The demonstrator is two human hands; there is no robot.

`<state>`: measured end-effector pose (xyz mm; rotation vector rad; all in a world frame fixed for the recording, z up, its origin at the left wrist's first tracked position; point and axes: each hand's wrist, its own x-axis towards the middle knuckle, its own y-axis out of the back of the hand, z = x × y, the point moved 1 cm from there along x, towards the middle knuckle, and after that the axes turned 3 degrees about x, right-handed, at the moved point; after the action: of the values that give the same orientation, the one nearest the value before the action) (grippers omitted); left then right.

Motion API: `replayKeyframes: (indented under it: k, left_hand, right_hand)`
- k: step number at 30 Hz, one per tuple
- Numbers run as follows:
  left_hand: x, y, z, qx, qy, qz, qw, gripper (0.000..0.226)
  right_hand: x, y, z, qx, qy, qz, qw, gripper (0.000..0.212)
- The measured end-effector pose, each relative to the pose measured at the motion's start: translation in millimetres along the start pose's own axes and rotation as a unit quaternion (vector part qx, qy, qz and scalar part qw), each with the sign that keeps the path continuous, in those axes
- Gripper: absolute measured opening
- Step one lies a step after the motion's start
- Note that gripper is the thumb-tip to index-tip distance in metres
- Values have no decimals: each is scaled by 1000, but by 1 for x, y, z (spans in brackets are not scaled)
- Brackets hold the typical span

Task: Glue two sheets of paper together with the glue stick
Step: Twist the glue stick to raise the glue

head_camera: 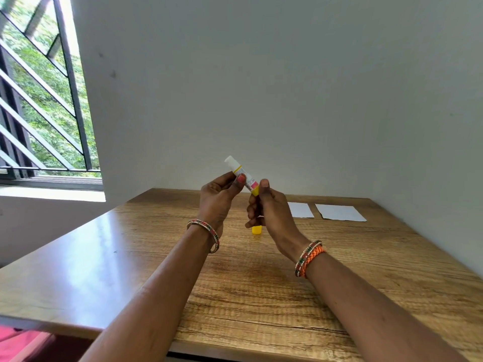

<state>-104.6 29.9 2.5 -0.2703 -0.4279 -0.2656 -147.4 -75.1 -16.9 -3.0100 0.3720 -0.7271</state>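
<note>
A: How do the fingers sit?

B: The left hand (218,202) pinches the middle of the glue stick (243,176) between thumb and fingertips. The right hand (269,210) is curled around the stick's yellow base, thumb up against it. Both hands are held above the table, at the centre of the frame.

A: And the tube itself, is anything showing in it?

B: It is uncapped. A white column of glue stands out of its upper end. The yellow cap (257,229) stands on the wooden table (130,257) just below the right hand.

A: Any writing?

B: The white body carries a label with a pink patch and a yellow band, but the print is too small to read.

A: Which way does it point?

B: Its long axis is tilted, with the glue end toward the upper left of the frame and the yellow base toward the lower right.

A: Further out?

B: Bangles circle both wrists. Two white sheets of paper lie flat to the right of centre, the left sheet (300,210) partly hidden by the right hand and the right sheet (339,212) just beside it with a gap between. A barred window (39,87) fills the upper left.
</note>
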Motion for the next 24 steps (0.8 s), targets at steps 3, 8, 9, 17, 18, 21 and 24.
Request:
replayKeyframes:
  k: [3,8,9,17,18,21,24]
  left_hand:
    - [1,1,-1,1,-2,7,1000,10]
    - [0,0,-4,23,-17,-2,1000,9]
    - [0,-1,-5,26,-15,-1,1000,9]
    - [-1,0,-9,39,13,3,999,11]
    - [-1,0,-9,39,26,-6,999,9]
    - [-1,-1,-11,21,51,-21,998,15]
    - [0,-2,-10,-35,79,-46,995,33]
  right_hand:
    - [2,1,0,-5,-2,11,1000,47]
    - [3,-1,-1,49,4,5,999,27]
    - [2,-1,-1,46,2,4,999,28]
    - [-6,-7,-3,36,-4,-34,999,50]
    - [-5,-11,-2,29,1,-24,999,46]
    - [-1,-11,0,-9,17,29,999,31]
    - [0,-4,2,-7,14,66,998,15]
